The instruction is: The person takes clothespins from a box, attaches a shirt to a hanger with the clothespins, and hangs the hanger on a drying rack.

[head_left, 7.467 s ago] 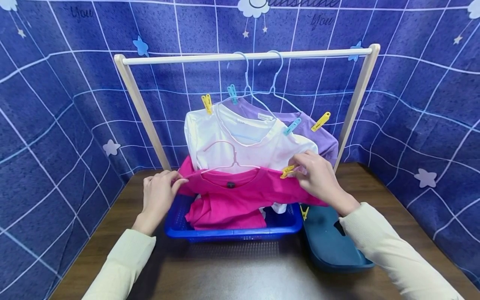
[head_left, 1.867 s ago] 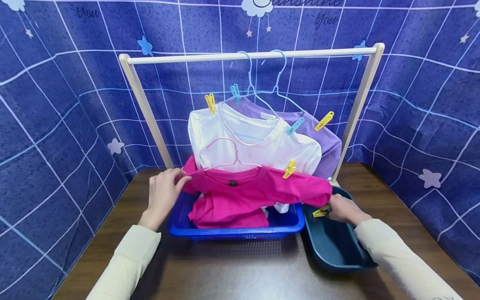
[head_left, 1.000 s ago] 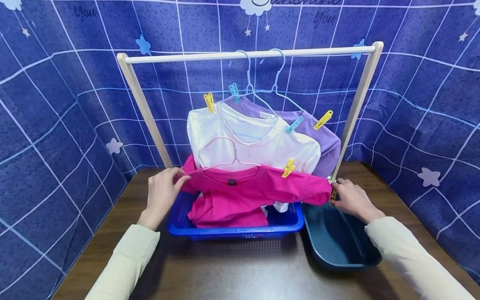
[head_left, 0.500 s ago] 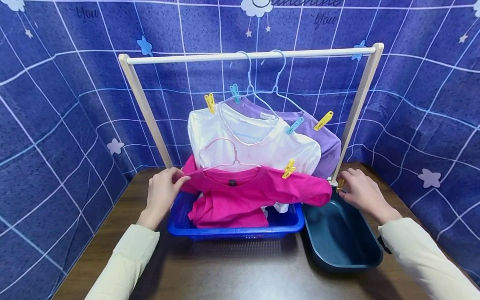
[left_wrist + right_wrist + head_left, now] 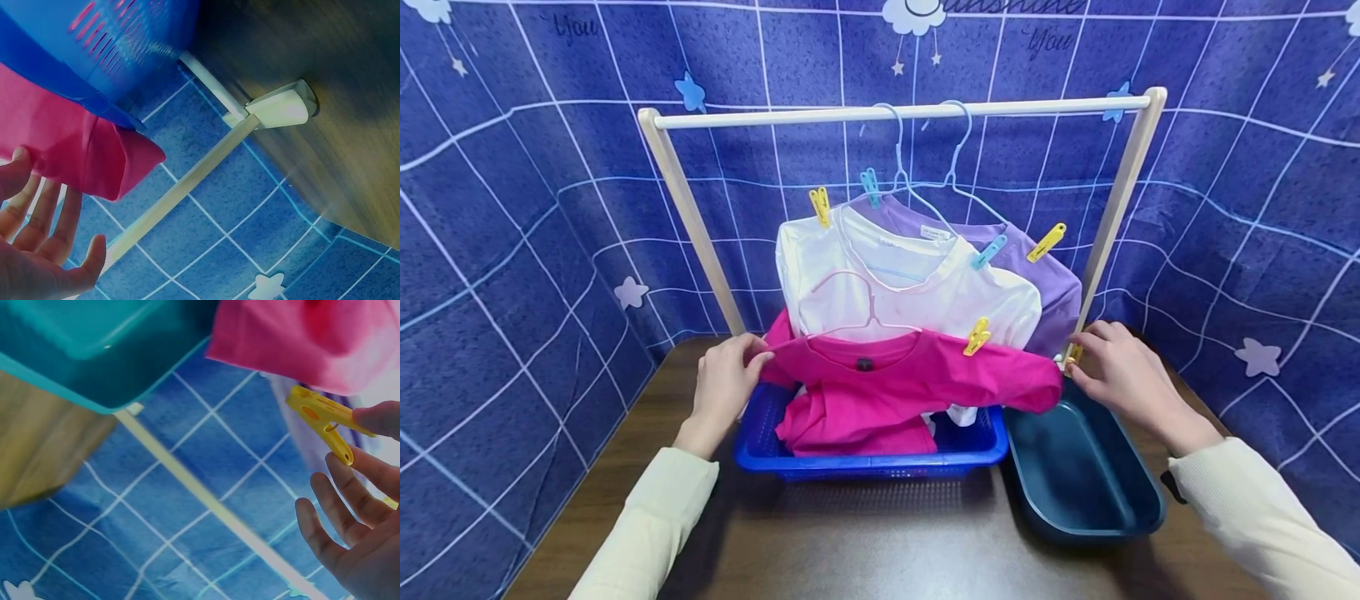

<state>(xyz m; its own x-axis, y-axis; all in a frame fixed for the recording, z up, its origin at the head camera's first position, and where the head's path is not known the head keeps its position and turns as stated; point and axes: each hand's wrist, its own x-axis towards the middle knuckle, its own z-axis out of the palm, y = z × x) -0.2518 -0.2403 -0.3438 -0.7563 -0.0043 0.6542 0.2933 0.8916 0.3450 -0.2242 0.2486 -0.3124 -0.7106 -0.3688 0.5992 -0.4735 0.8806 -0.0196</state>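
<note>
A dark wooden bench [image 5: 865,542] stood before blue star-print cloth. In the head view, the left hand [image 5: 724,385] pinched the pink T-shirt [image 5: 917,375] shoulder over the blue basket [image 5: 865,462]. The right wrist view showed the right hand [image 5: 359,506] pinching a yellow clothespin [image 5: 322,420], its jaws hidden in the head view.

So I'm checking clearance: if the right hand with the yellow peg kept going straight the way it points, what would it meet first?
Probably the pink shirt's sleeve end. The right hand pinches the yellow peg, aimed toward it. Depth is unclear.

Yellow clothespin [image 5: 1072,354] mostly behind right hand [image 5: 1116,371]
</note>
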